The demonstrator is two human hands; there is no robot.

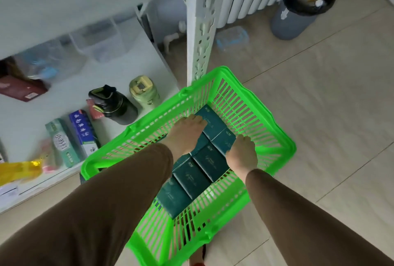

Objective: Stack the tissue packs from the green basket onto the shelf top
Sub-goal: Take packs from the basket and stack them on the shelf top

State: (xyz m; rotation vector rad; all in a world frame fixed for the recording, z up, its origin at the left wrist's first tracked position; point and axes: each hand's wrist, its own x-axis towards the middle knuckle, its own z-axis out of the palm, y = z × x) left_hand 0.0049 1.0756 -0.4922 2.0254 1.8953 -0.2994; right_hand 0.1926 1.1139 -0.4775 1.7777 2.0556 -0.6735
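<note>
Dark-green rectangular tissue packs point(196, 177) fill green plastic basket point(266, 120); left hand point(187, 133) & right hand point(242, 153) reach down, grips curled over packs' edges.

2 hands point(185, 135) point(242, 151) low, fingers seemingly curled

White Chinese characters run down the blue box point(82, 130) on the shelf, too blurred to read with certainty. The green box point(61, 142) beside it carries a white label, unreadable; the tissue packs' point(193, 177) print is too small.
</note>
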